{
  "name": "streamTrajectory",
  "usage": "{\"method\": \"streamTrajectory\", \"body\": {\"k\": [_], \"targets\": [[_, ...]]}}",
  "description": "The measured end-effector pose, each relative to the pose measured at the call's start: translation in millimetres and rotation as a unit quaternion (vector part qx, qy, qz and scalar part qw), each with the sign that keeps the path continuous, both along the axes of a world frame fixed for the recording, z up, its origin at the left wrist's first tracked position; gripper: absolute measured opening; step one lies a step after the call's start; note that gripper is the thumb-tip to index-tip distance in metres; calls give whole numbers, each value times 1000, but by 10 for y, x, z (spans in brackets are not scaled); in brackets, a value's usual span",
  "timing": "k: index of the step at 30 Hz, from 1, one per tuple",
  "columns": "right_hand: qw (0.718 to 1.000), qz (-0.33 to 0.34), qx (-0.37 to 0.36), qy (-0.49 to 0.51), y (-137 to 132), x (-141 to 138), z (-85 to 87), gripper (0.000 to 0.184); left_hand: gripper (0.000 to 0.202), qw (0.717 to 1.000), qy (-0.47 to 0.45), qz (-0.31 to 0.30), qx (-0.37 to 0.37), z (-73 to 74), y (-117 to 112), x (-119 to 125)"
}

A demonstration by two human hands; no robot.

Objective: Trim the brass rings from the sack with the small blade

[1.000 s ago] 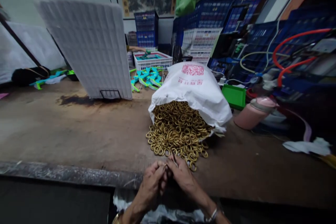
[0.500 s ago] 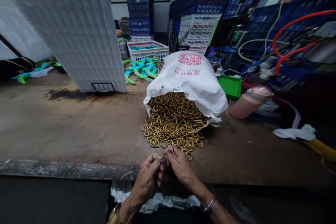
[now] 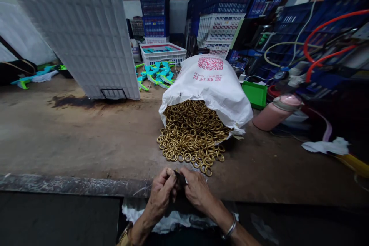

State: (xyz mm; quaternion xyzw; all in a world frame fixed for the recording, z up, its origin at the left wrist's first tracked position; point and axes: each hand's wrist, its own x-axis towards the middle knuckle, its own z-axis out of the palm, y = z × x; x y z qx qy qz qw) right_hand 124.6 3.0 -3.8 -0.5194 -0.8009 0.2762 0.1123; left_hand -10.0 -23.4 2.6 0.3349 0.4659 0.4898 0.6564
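Dark piece (image 3: 180, 178), between left grip (image 3: 161, 195), right grip (image 3: 197, 190)

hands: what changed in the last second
The left hand and right hand closed tighter together on a small dark piece; the thin tip that stuck up above them no longer shows. The white bag and the spilled brass rings lie as before.

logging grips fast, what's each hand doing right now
Left hand: closed, pinching a small dark piece; what it is cannot be told.
Right hand: closed on the same small dark piece.
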Motion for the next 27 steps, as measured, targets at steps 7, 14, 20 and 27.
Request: {"method": "streamTrajectory", "body": {"k": [7,14,20,27], "targets": [[992,-85,30,-88,106,36,6,29,30,991,-122,-49,-4,83,-151,21],[977,-143,92,-129,262,-110,-27,22,19,979,-186,-6,-81,80,-83,-27],[968,-142,89,-184,363,-195,-40,17,12,967,-235,0,-93,27,-43,-118],[972,-144,75,-169,392,-197,20,18,13,948,-285,24,-142,-17,-23,-173]]}}
